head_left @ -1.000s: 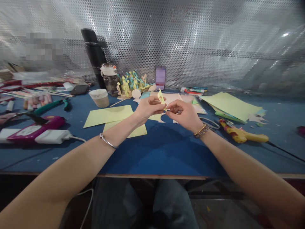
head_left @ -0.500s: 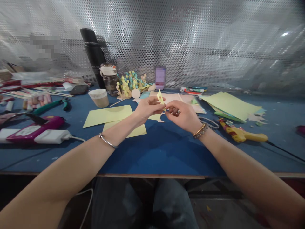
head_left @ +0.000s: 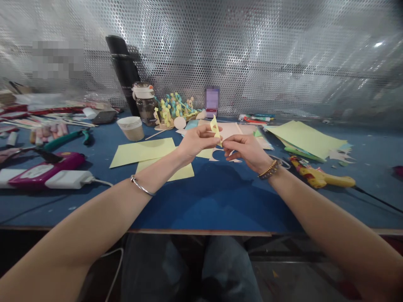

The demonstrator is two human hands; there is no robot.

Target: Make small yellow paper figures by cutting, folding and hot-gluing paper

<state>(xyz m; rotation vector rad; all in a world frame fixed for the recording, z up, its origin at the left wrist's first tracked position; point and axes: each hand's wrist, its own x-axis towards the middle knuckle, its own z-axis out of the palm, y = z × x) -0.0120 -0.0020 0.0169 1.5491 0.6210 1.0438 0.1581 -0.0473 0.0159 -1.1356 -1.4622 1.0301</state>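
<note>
A small curled strip of yellow paper [head_left: 215, 127] is upright between the fingers of my left hand [head_left: 199, 141], above the middle of the table. Just to its right, my right hand [head_left: 244, 150] has its thumb and fingertips pinched together at the strip's lower end. Whether those fingertips grip the paper is too small to tell. Flat yellow sheets [head_left: 141, 152] lie beneath and left of my left wrist. Behind my hands are pale pink sheets [head_left: 234, 128] and cut paper scraps.
At the back stand a black flask [head_left: 122, 71], a bottle [head_left: 145, 107], a paper cup [head_left: 131, 129] and yellow and blue paper figures [head_left: 176, 110]. A yellow glue gun [head_left: 327, 179] lies right; a purple power strip [head_left: 47, 170] lies left. Yellow sheets [head_left: 305, 136] are stacked back right.
Both hands have shifted slightly right, and the yellow strip has moved with my left hand. My right hand has turned a little, its fingers now straighter.
</note>
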